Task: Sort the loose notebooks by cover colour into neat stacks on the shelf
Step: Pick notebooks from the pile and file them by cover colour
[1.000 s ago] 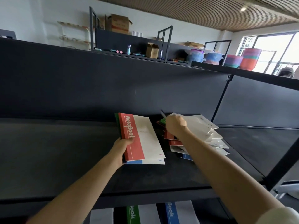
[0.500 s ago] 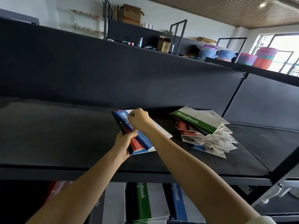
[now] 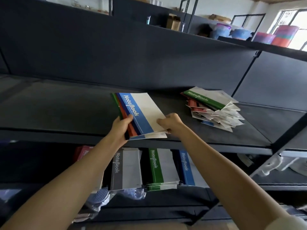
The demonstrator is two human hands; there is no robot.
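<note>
A bundle of notebooks (image 3: 142, 112) with a blue-and-white cover on top and red and green spines beneath sits at the front of the dark shelf (image 3: 66, 103). My left hand (image 3: 122, 126) grips the bundle's spine side, thumb on the blue strip. My right hand (image 3: 169, 122) pinches the bundle's lower right corner. To the right lies a messy loose pile of notebooks (image 3: 214, 110), a green-striped one on top. On the shelf below stand sorted stacks: red (image 3: 83, 152), grey (image 3: 126, 170), green (image 3: 159, 168) and blue (image 3: 186, 166).
The shelf's black back panel rises right behind the notebooks. A black upright post (image 3: 245, 70) splits the bay from another on the right. Plastic-wrapped items (image 3: 99, 196) lie in front of the lower stacks. Coloured tubs (image 3: 282, 35) and boxes stand on far shelves.
The blue notebook now lies flat on top of the held bundle. My right hand slid from the bundle's top down to its lower right corner. The view tilted down, showing the lower shelf.
</note>
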